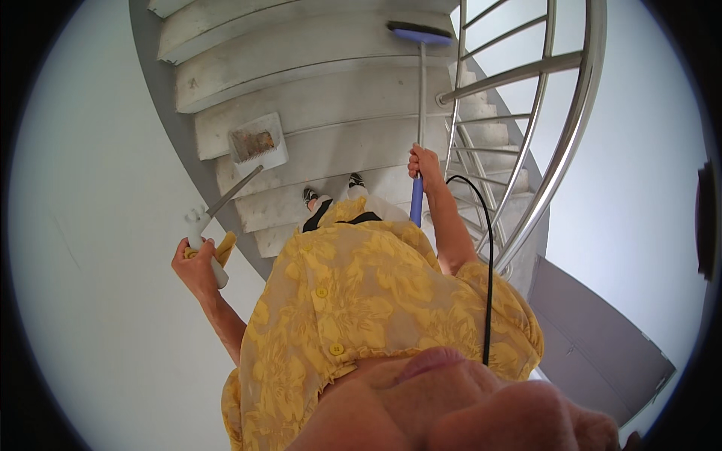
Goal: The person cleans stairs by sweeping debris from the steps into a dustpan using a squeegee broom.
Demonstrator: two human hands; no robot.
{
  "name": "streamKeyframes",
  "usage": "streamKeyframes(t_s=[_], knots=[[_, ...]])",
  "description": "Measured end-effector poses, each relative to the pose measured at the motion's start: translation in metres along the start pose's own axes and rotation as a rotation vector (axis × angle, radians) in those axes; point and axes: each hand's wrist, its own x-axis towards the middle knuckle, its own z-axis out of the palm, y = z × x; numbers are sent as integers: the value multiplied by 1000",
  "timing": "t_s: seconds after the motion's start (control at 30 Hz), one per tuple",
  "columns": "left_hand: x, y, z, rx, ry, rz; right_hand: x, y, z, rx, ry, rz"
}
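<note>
My left hand (pixel 200 264) grips the pale handle of a long-handled dustpan (pixel 272 159) together with a yellow cloth (pixel 227 248). The white pan of this dustpan rests on a stair tread at the left and holds brown debris (pixel 252 144). Closed around the shaft of a broom (pixel 422 38) is my right hand (pixel 423 163), just above the blue-violet grip sleeve (pixel 416 202). The broom's head, blue-violet with dark bristles, lies on a tread higher in the picture, close to the railing side.
Worn grey stairs (pixel 338 84) curve across the view, bounded on the left by a white wall (pixel 101 197) with a grey skirting. A steel railing (pixel 581 129) rises on the right, with another flight beyond it. A black cable (pixel 489 270) hangs near my right arm.
</note>
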Motion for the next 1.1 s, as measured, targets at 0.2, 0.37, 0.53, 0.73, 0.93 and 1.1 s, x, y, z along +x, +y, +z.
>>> streamKeyframes(t_s=[0.2,0.37,0.53,0.73,0.93,1.1], knots=[[5,-7,-17,-12,-18,-1,37,0,-9,245,177,-2],[-1,-3,-10,-23,3,-44,111,-33,-26,316,84,-56],[10,-30,-25,-10,-17,-9,144,-39,18,240,105,-18],[17,-54,-47,-28,-5,-44,95,24,107,-188,0,-113],[16,-51,-62,-32,-10,-38,38,69,173,-283,-183,-30],[24,-68,-64,-53,-31,-68,-1,52,162,-337,-242,53]])
